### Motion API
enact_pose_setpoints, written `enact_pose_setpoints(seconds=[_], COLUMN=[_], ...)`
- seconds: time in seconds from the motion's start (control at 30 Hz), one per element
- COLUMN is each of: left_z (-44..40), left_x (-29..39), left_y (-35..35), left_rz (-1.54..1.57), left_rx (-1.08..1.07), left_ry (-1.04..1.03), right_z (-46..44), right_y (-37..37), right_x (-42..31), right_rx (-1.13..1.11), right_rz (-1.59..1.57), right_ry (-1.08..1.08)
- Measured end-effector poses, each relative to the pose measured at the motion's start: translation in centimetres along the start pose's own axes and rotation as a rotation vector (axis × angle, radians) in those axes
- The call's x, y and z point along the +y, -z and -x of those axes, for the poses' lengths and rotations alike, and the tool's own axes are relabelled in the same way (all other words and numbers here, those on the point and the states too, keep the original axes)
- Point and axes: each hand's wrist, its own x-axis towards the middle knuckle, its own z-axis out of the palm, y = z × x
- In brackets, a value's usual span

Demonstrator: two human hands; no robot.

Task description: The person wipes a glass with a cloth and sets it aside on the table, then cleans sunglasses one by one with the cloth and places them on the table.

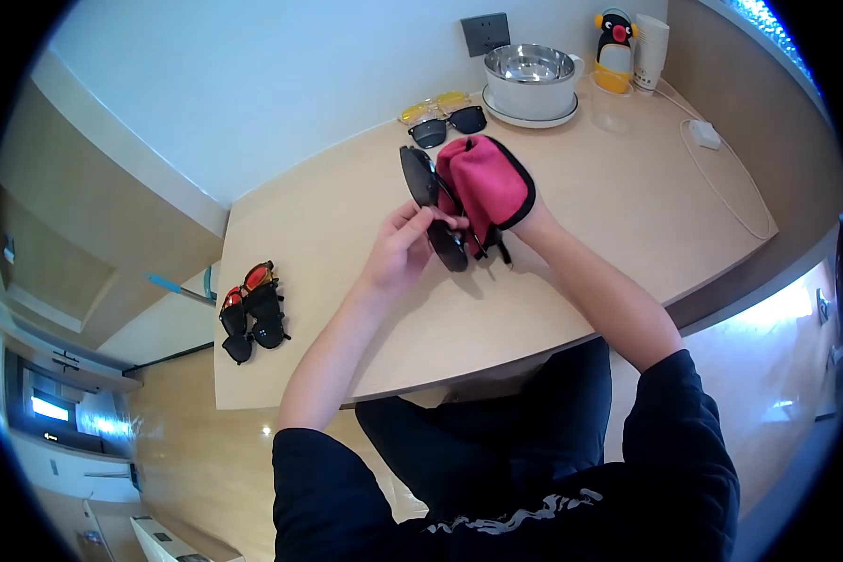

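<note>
Dark sunglasses (420, 176) are held up over the table, tilted on their side with the lenses facing left. My left hand (401, 245) pinches them near the middle of the frame. A pink cloth (489, 183) with black edging drapes over my right hand (531, 225), hiding most of its fingers. That hand grips the cloth right against the back of the sunglasses; whether cloth and lens touch is hard to see.
Several sunglasses (268, 314) lie at the table's left edge. Black sunglasses (429, 133) and yellow-lensed glasses (451, 99) lie by the wall. Behind stand a white-sided bowl (532, 94), a penguin figure (614, 56) and a paper cup (651, 51). A charger (704, 134) with its cable is at right.
</note>
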Motion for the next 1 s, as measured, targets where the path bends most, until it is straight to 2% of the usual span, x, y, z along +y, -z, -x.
enact_pose_setpoints(seconds=[0.07, 0.13, 0.2, 0.23, 0.27, 0.33, 0.47, 0.53, 0.57, 0.63, 0.67, 0.73, 0.77, 0.87, 0.9, 0.93, 1.0], left_z=[-0.1, 0.4, 0.6, 0.6, 0.6, 0.8, 1.6, 1.8, 1.8, 1.5, 1.3, 1.2, 1.2, 1.2, 1.4, 1.6, 1.7], left_x=[0.2, 0.7, 0.9, 0.8, 0.8, 1.4, 2.1, 2.3, 2.2, 2.3, 2.2, 2.2, 2.1, 2.1, 2.0, 2.1, 2.4], left_y=[0.7, 0.6, 0.4, 0.3, 0.2, 0.4, 1.1, 0.8, 0.8, 1.4, 2.3, 3.9, 4.5, 4.7, 4.6, 4.4, 3.5], left_rz=[-0.022, 0.01, 0.047, 0.083, 0.118, 0.176, 0.277, 0.336, 0.342, 0.462, 0.465, 0.589, 0.593, 0.573, 0.574, 0.593, 0.61], left_rx=[0.019, 0.027, 0.033, 0.083, 0.133, 0.163, 0.146, 0.217, 0.226, 0.329, 0.343, 0.168, 0.177, 0.097, 0.102, 0.114, 0.121], left_ry=[-0.094, -0.072, -0.055, -0.105, -0.155, -0.181, -0.181, -0.183, -0.185, -0.242, -0.245, -0.31, -0.293, -0.284, -0.284, -0.251, -0.22], right_z=[0.4, 0.9, 1.2, 1.5, 1.9, 2.4, 2.6, 3.1, 3.2, 3.4, 3.6, 4.2, 4.3, 4.8, 4.9, 5.0, 5.0], right_y=[-0.2, -0.2, -0.1, -0.5, -0.8, -1.8, -1.8, -2.0, -2.1, -2.8, -3.3, -4.1, -3.6, -4.1, -4.4, -4.3, -3.8], right_x=[-0.4, -0.3, -0.3, -0.5, -0.9, -2.7, -2.6, -2.2, -2.3, -2.6, -2.6, -2.4, -0.9, -0.4, -0.7, -1.3, -3.1], right_rx=[0.036, 0.072, 0.069, 0.132, 0.125, 0.048, -0.117, -0.14, -0.148, -0.234, -0.245, -0.319, -0.388, -0.396, -0.412, -0.413, -0.237], right_rz=[0.018, 0.036, 0.608, 0.614, 0.612, 0.249, 0.374, 0.146, 0.145, 0.584, 0.577, -0.05, 0.22, 0.158, 0.071, 0.07, 0.065], right_ry=[0.024, 0.049, 0.315, 0.4, 0.4, 0.098, 0.118, -0.005, -0.012, 0.241, 0.236, 0.061, 0.121, 0.172, 0.06, 0.059, 0.107])
